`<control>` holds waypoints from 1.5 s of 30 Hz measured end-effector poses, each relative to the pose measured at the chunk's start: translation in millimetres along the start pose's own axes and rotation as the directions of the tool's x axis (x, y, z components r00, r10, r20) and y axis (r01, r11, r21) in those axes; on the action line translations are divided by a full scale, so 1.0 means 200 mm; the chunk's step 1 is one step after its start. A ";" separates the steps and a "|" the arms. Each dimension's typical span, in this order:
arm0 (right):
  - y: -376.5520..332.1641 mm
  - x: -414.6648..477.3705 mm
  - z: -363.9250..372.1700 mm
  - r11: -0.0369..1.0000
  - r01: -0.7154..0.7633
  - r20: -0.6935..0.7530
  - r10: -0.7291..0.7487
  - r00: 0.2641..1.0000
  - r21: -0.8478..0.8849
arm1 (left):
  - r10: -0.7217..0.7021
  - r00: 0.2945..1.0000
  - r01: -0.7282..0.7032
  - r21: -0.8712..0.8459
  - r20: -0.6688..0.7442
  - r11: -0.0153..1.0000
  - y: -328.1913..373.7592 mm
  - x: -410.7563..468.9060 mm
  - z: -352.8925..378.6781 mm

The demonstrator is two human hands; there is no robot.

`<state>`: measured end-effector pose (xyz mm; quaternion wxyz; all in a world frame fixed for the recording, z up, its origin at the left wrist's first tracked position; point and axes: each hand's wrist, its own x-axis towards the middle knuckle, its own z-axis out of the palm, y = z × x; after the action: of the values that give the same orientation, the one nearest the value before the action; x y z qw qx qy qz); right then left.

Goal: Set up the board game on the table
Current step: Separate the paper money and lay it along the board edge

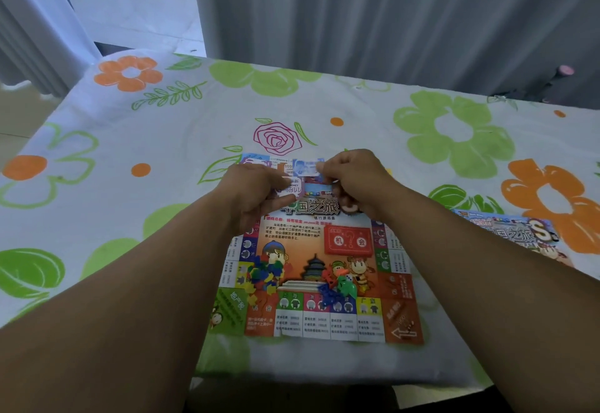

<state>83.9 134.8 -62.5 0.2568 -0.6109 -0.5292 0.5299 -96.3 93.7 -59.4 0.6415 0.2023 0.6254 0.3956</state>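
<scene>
A colourful paper game board (337, 318) lies unfolded on the table in front of me. Over its far half, my left hand (253, 195) pinches a purple play-money note (293, 187). My right hand (354, 175) pinches a blue and white note (305, 167) just beyond it. A red deck of chance cards (349, 241) sits on the board's centre right. Small plastic houses (264, 278) are heaped at the board's left, and several pawns with a white die (337, 282) lie near the middle.
The game box lid (516, 234) lies to the right of the board. A floral tablecloth (130, 159) covers the table. Grey curtains (389, 16) hang behind the far edge, and a floor gap opens at the far left.
</scene>
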 end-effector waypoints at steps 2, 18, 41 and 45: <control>0.02 0.04 -0.05 0.998 -0.036 -0.101 0.041 0.994 0.057 | -0.002 1.000 0.002 0.024 -0.007 1.000 -0.01 0.01 0.02; 0.11 0.17 -0.09 0.982 -0.152 -0.332 0.107 0.937 -0.114 | -0.030 1.000 0.030 0.037 -0.001 0.999 -0.01 0.00 0.05; -0.12 0.16 0.46 0.997 0.070 -0.055 -0.069 0.996 0.024 | -0.058 0.993 0.048 -0.091 -0.107 0.995 0.00 0.00 -0.35; -0.08 0.20 0.51 0.992 0.080 -0.132 -0.093 0.987 -0.103 | -0.046 0.993 0.036 -0.093 -0.110 0.995 0.00 0.00 -0.42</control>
<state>-20.2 152.5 -94.5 0.2850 -0.6339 -0.5615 0.4490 -176.3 73.7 -69.9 0.6220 0.1375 0.6457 0.4211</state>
